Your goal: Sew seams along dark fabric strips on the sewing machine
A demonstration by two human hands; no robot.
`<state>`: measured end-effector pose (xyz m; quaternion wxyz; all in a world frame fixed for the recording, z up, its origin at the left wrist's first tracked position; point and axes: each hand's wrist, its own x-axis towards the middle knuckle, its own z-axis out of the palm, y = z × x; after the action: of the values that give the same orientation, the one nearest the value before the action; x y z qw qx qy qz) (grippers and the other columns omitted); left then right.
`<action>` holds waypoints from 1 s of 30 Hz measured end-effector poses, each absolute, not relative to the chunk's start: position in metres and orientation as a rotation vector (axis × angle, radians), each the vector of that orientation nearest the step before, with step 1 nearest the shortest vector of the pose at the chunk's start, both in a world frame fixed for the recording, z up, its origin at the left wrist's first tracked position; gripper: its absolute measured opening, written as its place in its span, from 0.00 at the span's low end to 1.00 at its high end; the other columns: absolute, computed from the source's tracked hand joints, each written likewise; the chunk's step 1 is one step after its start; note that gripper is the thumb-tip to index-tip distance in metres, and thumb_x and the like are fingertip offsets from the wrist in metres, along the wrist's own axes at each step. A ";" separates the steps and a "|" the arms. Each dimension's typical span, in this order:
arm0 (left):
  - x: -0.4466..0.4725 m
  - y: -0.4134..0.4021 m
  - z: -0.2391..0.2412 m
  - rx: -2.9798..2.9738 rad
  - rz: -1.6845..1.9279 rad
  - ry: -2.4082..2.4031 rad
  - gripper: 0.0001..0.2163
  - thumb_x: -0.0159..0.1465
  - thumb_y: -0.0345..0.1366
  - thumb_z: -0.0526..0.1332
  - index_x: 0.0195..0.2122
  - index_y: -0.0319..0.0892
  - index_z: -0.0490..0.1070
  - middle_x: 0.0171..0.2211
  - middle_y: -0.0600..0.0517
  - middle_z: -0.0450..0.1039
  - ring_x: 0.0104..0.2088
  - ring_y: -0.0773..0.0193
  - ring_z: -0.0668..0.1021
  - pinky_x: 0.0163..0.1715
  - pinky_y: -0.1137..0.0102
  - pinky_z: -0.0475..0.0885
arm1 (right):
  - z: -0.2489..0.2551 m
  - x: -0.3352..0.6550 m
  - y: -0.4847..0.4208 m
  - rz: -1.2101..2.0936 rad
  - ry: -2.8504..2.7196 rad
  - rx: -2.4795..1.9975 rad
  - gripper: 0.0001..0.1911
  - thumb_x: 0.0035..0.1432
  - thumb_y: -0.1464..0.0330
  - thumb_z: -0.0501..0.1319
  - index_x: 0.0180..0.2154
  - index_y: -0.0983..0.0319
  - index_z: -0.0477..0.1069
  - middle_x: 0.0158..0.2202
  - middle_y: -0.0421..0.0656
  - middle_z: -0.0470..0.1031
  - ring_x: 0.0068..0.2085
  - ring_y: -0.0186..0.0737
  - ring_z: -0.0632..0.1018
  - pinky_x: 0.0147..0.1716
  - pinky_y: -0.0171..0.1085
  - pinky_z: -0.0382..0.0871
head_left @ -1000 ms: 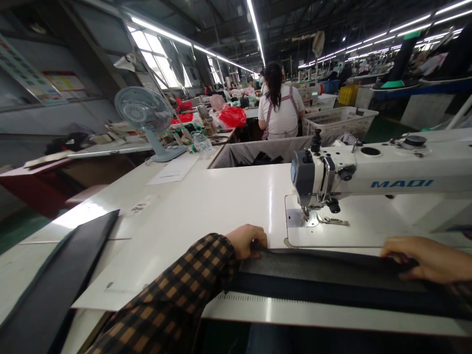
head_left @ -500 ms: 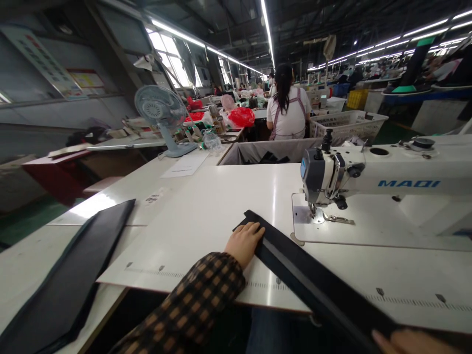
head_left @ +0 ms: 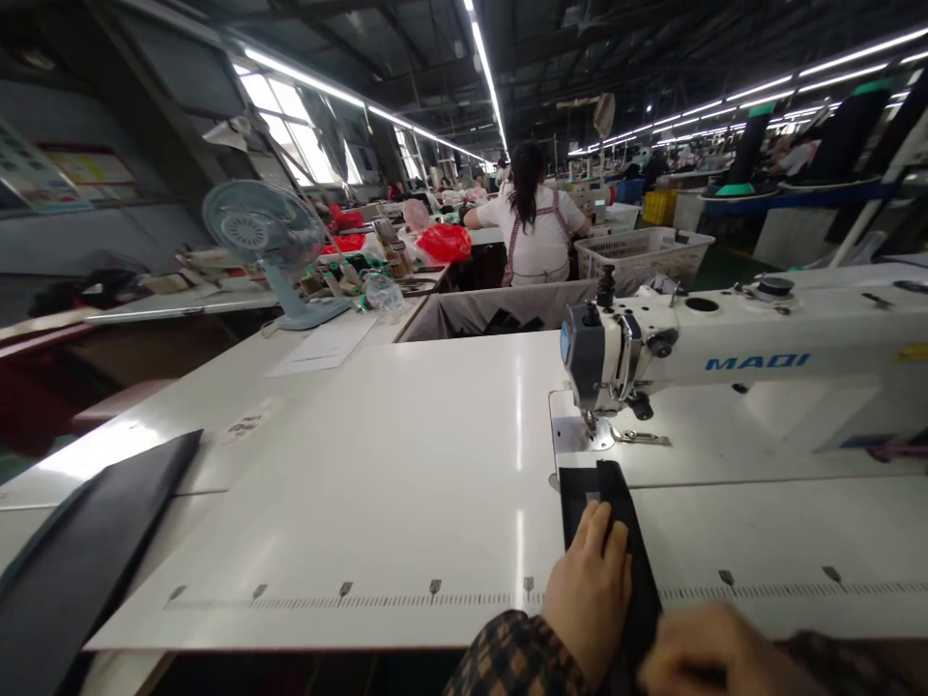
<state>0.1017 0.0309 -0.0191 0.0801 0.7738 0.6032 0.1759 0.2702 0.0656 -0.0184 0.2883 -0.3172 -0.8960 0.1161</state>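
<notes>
My left hand [head_left: 591,590] lies flat with fingers stretched out on a long black fabric strip [head_left: 605,498], whose end points at the needle of the white sewing machine [head_left: 725,358]. The strip runs toward me over the table's front edge. My right hand [head_left: 700,657] is at the bottom edge beside the strip, blurred, its fingers closed at the strip's near part. The machine head [head_left: 598,362] stands just beyond the strip's end.
A white work table [head_left: 406,454] with a printed ruler along its front. A dark fabric piece [head_left: 87,551] lies at the left. A fan [head_left: 265,237], a cloth bin [head_left: 500,309], a basket [head_left: 642,253] and a seated person [head_left: 533,227] are behind.
The strip has swung from lying across the table to pointing lengthwise at the needle. My left hand moved right with it; my right hand came in close to it.
</notes>
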 end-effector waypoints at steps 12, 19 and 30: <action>0.115 0.048 -0.015 2.311 0.409 1.948 0.07 0.60 0.27 0.49 0.37 0.42 0.63 0.47 0.50 0.61 0.39 0.59 0.68 0.37 0.60 0.70 | 0.000 0.236 0.174 0.639 -2.670 -0.892 0.01 0.53 0.68 0.57 0.29 0.58 0.65 0.33 0.37 0.66 0.37 0.35 0.67 0.34 0.34 0.58; 0.115 0.051 -0.020 2.296 0.383 1.931 0.12 0.61 0.27 0.46 0.46 0.40 0.60 0.54 0.47 0.56 0.42 0.58 0.65 0.41 0.60 0.68 | -0.009 0.236 0.188 0.818 -2.640 -1.120 0.07 0.51 0.62 0.57 0.29 0.59 0.67 0.23 0.34 0.66 0.25 0.30 0.67 0.24 0.31 0.56; 0.113 0.052 -0.021 2.365 0.339 1.902 0.17 0.60 0.25 0.48 0.51 0.35 0.58 0.56 0.44 0.54 0.47 0.55 0.65 0.45 0.60 0.67 | -0.009 0.229 0.194 0.891 -2.574 -1.278 0.06 0.46 0.63 0.59 0.23 0.59 0.68 0.18 0.33 0.64 0.21 0.30 0.65 0.20 0.31 0.53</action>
<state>0.1134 0.0518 -0.0209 0.0438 0.7736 0.6223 0.1109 0.2287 0.1943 -0.0089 0.0662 -0.4236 -0.8537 0.2955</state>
